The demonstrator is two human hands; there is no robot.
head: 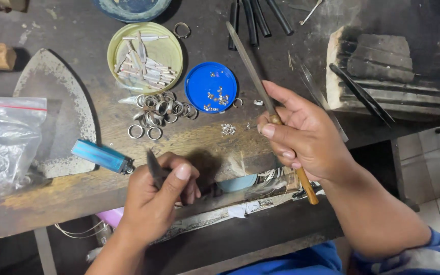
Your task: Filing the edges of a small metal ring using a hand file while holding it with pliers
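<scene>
A small jeweller's workshop: a scarred, stained wooden bench (103,127) carries a heap of metal rings (161,108) at its middle, lids holding metal strips (145,51) and tiny settings (211,87), files (254,20) at the far edge, and a charred soldering block (383,71) at the right.

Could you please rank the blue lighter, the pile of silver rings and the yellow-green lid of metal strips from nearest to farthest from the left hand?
1. Blue lighter, just left of the left hand.
2. Pile of silver rings, above it.
3. Yellow-green lid of metal strips, farther up the bench.
</scene>
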